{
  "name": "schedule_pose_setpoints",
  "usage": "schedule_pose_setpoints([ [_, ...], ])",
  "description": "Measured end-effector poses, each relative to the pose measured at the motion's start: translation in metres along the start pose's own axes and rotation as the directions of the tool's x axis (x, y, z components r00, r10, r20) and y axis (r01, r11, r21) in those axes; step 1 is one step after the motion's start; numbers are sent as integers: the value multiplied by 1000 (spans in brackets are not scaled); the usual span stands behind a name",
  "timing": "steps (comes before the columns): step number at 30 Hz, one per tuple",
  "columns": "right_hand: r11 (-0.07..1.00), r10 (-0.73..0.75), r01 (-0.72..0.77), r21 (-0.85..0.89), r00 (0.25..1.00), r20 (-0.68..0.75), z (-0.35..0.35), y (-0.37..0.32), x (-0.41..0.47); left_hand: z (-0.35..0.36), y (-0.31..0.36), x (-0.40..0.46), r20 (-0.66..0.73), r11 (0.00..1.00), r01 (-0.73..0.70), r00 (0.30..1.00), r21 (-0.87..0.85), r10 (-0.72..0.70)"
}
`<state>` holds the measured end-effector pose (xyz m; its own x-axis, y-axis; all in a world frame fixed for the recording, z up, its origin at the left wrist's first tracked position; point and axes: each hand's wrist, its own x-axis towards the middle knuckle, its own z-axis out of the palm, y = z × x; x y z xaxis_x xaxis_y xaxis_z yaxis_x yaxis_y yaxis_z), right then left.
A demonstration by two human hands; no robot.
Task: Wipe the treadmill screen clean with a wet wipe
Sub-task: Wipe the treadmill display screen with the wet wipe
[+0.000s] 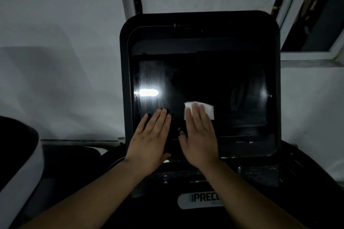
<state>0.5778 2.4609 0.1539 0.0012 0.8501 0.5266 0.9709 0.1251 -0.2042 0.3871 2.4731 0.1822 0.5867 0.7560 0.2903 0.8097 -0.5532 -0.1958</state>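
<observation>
While our flat right hand [200, 135] presses the white wet wipe [200, 109], most unwiped black glass treadmill screen [214, 80] probably lies up-frame; our left hand [150, 139] rests flat, fingers together.

- Location: dim indoor exercise room.
- Evidence: treadmill console [200, 87] with logo plate [200, 201]; second machine [20, 158] alongside; white wall [59, 24]; window frame [309, 55].

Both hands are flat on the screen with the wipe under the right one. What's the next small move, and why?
Probably slide the right hand with the wipe rightward across the screen. The wipe sits near the lower middle. Faint vertical streaks show by the glare on the left, which may mean that part is wiped, while the right side shows none. The left hand lies flat and can stay there as a brace.
</observation>
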Motion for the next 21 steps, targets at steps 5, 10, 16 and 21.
schedule_pose_setpoints([
  [5, 977, -214, 214, 1, 976, 29, -1, -7, 19, 6, -2, -15, -59, 998, -28, 998, -51, 25],
  [10, 998, -43, 43, 54, 999, 8, 10, -33, -9, 8, 2, -21, -118, 995, -51, 992, -83, 41],
  [16, 970, -244, 244, -4, 970, 13, 20, -26, -55, 10, -4, -24, -155, 995, -85, 985, -57, 76],
  [21, 969, -224, 225, -101, 974, 19, -3, 43, -72, 11, 5, -22, -88, 996, -78, 993, -52, 73],
])
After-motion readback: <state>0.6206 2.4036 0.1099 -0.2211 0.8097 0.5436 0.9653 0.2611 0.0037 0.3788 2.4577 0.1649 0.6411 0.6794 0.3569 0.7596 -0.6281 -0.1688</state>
